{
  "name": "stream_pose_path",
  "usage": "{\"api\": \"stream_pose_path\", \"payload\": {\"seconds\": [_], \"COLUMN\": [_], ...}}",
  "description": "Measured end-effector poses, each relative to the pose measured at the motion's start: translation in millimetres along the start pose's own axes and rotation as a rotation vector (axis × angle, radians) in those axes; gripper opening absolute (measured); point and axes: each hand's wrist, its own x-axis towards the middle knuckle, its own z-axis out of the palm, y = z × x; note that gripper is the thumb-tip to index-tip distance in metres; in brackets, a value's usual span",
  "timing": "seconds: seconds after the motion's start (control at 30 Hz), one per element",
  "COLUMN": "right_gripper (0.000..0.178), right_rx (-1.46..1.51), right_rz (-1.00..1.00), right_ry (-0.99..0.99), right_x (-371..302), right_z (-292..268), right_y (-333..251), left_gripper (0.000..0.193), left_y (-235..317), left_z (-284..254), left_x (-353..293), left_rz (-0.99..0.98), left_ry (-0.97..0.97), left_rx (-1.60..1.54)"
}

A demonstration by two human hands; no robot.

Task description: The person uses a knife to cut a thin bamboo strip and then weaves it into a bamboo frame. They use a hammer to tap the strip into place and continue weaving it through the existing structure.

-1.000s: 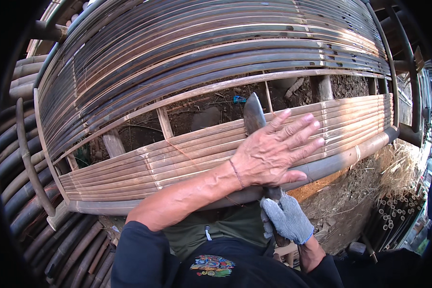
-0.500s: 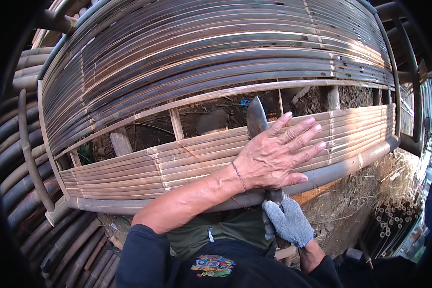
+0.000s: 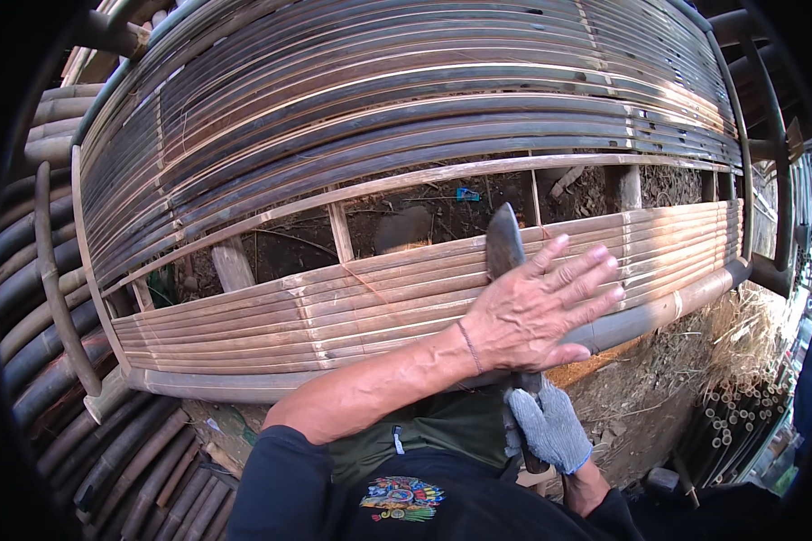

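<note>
Knife: the large knife (image 3: 503, 248) has shifted to the right since half a second ago, toward the right end of the bamboo frame (image 3: 235, 388), and drawn back toward its near edge; less of the tip now juts past the far edge of the near slats (image 3: 406, 302).
Knife's place: across the near slats, right of their middle, tip over the gap before the far slats (image 3: 397, 126), handle past the frame's near edge; it leans a little, tip to the left.
Left hand: the bare left hand (image 3: 532, 320) has gone along with the knife, its pose much the same: back up, flat, fingers spread toward the frame's right end, thumb apart on the near side. It is opened wide and grasps nothing; it lies over the blade, though palm contact is hidden.
Left arm: the forearm slants across the frame's near edge, elbow bent, dark sleeve (image 3: 284, 482) pushed up, a thin cord (image 3: 469, 347) at the wrist.
Right hand: the right hand (image 3: 555, 433), in a grey knit glove, has also moved; it is closed around the handle just off the near edge, forearm low and close to the body.
Reddish string: the reddish string (image 3: 367, 284) lies over the near slats, left of the knife.
</note>
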Motion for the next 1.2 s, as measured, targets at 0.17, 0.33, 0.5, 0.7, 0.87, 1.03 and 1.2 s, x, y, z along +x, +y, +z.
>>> {"api": "stream_pose_path", "payload": {"seconds": [0.17,0.33,0.5,0.7,0.87,1.03,1.2], "right_gripper": [0.029,0.031,0.032,0.035,0.028,0.029,0.034], "right_rx": [0.015,0.057,0.019,0.126,-0.012,-0.05,-0.195], "right_rz": [-0.015,-0.031,-0.018,-0.037,-0.026,-0.032,-0.22], "right_ry": [0.027,-0.011,0.017,-0.091,-0.061,-0.072,-0.041], "right_x": [3,7,3,13,5,10,18], "right_z": [8,9,10,12,14,14,18], "right_y": [4,-3,-1,6,-1,-1,10], "left_gripper": [0.074,0.073,0.073,0.072,0.071,0.072,0.074], "left_y": [0,-6,-2,-5,1,-1,-4], "left_z": [-1,-8,-6,-17,-14,-15,-29], "left_x": [-1,-2,-3,-10,-18,-18,-26], "left_rz": [0.027,0.02,0.007,-0.03,-0.048,-0.055,-0.13], "left_ry": [0.006,-0.002,0.035,-0.028,-0.017,-0.017,-0.047], "left_rx": [-0.025,0.052,-0.038,0.035,0.045,0.076,0.115]}}
